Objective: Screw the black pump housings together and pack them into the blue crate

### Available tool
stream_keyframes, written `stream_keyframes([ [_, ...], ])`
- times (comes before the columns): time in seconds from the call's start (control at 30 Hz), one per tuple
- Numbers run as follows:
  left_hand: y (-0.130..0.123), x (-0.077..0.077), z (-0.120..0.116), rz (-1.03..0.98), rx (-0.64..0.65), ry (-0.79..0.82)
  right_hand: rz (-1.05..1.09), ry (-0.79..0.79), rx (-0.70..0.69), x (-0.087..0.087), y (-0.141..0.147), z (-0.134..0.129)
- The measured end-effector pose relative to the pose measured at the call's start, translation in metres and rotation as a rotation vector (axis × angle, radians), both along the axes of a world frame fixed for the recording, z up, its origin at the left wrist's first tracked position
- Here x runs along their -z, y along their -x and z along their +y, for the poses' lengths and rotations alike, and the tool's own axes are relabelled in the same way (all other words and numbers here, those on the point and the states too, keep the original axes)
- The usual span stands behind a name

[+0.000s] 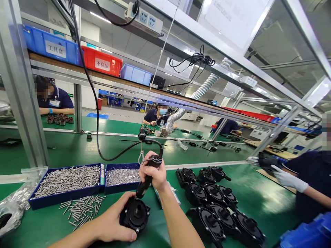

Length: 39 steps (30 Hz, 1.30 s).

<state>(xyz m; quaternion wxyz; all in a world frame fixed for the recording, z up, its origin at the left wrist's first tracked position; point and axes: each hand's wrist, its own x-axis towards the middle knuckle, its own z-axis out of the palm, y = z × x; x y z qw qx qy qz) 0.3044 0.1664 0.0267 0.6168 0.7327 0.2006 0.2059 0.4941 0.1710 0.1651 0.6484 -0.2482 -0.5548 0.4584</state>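
Note:
My left hand point(113, 218) is wrapped round the left side of a round black housing point(136, 214) on the green bench. My right hand point(154, 172) grips a black electric screwdriver point(144, 186), tilted, its lower end at the top edge of that housing. A cable and a hanging cord with a metal clip meet the tool's upper end. Left of the hands, a blue tray of long screws point(69, 179) stands beside a blue tray of small nuts point(122, 176). Loose screws point(82, 208) lie in front of them.
Several black housings point(213, 222) stand in rows at the right. A plastic bag of small parts point(18, 203) lies far left. A white-gloved person point(292, 179) holds a dark part at the right edge. Others sit across the bench. A shelf holds a red bin point(100, 62) overhead.

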Motion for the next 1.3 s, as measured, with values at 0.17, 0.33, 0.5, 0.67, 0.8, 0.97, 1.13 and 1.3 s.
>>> stream_keyframes([
  [0.17,0.001,0.015,0.001,0.012,-0.028,-0.005,-0.011,0.01,0.129,-0.002,0.009,-0.001],
  [0.33,-0.003,0.028,-0.001,0.012,0.017,-0.309,0.045,-0.073,0.279,-0.018,-0.005,-0.012],
  [0.5,-0.024,0.019,-0.018,-0.023,-0.269,-0.312,0.112,-0.221,0.447,-0.032,-0.028,-0.025],
  [0.67,-0.033,0.012,-0.02,-0.054,-0.42,0.205,0.191,-0.281,0.54,-0.04,-0.038,-0.029],
  [0.8,-0.028,0.009,-0.015,-0.094,-0.372,0.229,0.205,-0.296,0.548,-0.042,-0.038,-0.029],
  [0.97,-0.017,0.004,-0.017,0.041,-0.156,0.369,0.186,-0.308,0.552,-0.04,-0.037,-0.03],
  [1.13,-0.022,-0.002,-0.025,-0.027,-0.094,0.702,0.205,-0.349,0.591,-0.042,-0.045,-0.033],
  [1.3,-0.04,0.022,-0.037,0.187,0.066,0.601,0.238,-0.358,0.648,-0.052,-0.046,-0.042],
])
